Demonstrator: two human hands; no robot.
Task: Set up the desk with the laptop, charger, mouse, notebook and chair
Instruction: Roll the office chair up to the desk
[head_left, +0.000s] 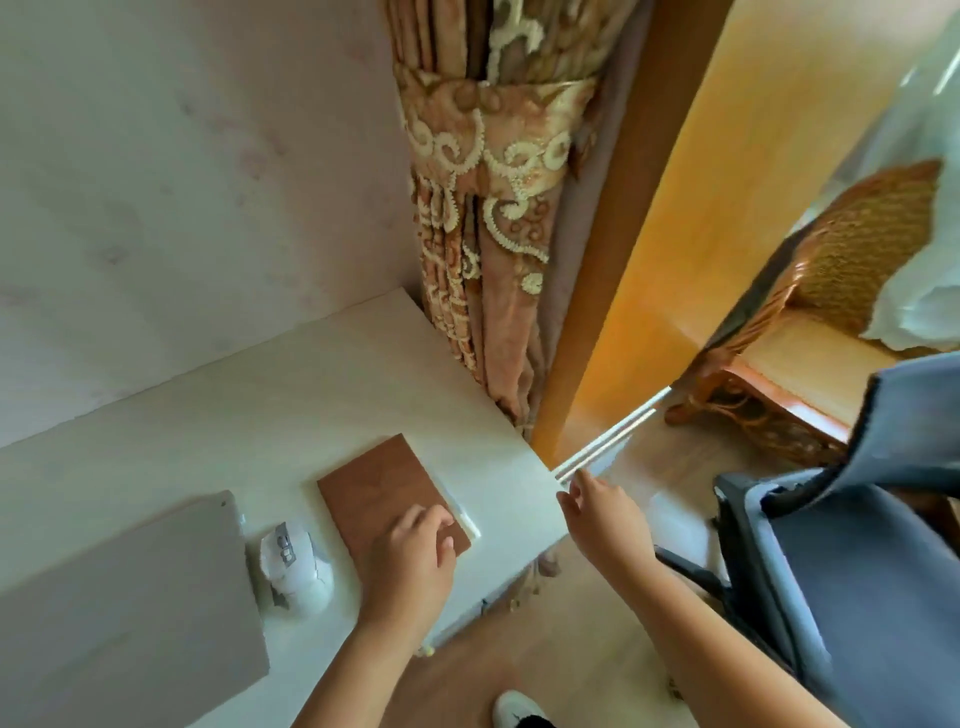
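Brown and smooth, the notebook (387, 493) lies flat near the right end of the pale desk (249, 415), and the left hand (410, 561) rests on its near corner, palm down, fingers loosely curled over the cover, pressing rather than clasping it. A white pen-like strip (465, 517) lies along the notebook's right edge, just beyond those fingertips. The right hand (602, 514) hangs off the desk's right edge, fingers spread and slack, holding nothing; whether its fingertips touch the desk corner cannot be told. Left of the notebook sits a white mouse (293, 569) with grey buttons, and left of that the closed grey laptop (124, 603), close beside the mouse. The desk top is a light wood-grain board set against a pale wall (182, 156). At the desk's far right corner hangs a tied-back curtain (483, 218), peach with cream scrollwork. A grey office chair (810, 561) stands on the wooden floor (561, 644) to the right, apart from the desk, with a grey cloth over its back. Beyond, a wicker seat (831, 291) stands by an orange wall (727, 171). A white shoe (519, 709) shows at the bottom edge.
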